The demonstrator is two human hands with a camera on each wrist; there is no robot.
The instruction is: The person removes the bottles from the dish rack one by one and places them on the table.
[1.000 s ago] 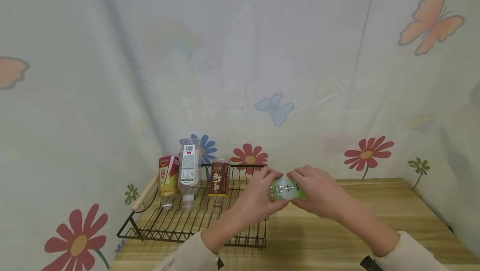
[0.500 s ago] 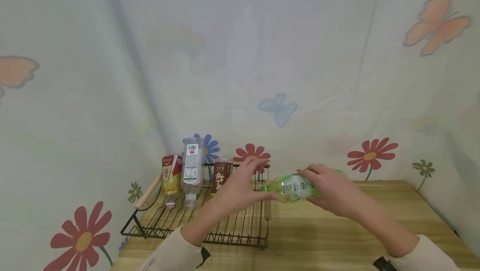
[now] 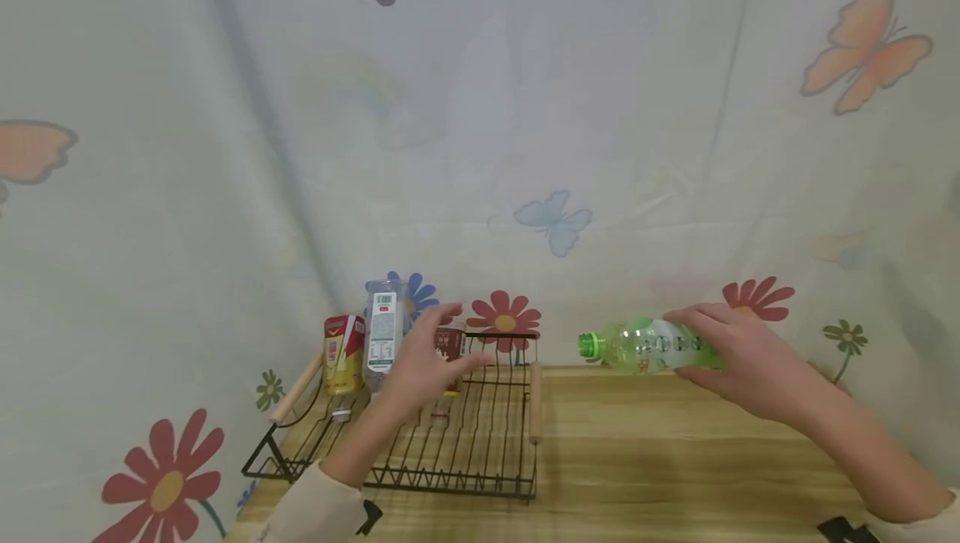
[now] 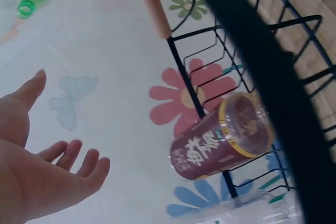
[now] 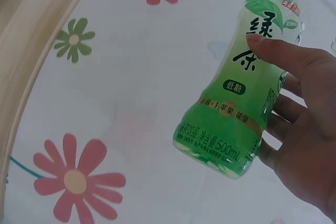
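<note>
Right hand [image 3: 750, 355]: grasping the green-labelled clear plastic bottle [image 3: 651, 347] sideways near the back edge of our wood-grain worktop [image 3: 675, 434] | left hand [image 3: 422, 362]: holding nothing | we're probably steadying best by squeezing lightly

Beyond your left hand [image 3: 420, 368] and right hand [image 3: 753, 364] hangs a pale cloth backdrop [image 3: 637, 109], marked by a long shadowed fold [image 3: 255, 101] up and left of your left hand. Between the hands and higher, you see a faint blue butterfly [image 3: 555, 222]; high above your right hand is an orange butterfly [image 3: 866, 47]. Behind that hand shows a partly hidden flower [image 3: 765, 293], with an olive flower [image 3: 846, 336] to its right. Below both hands you have a wood-grained tabletop [image 3: 652, 443] in soft, dim light.
</note>
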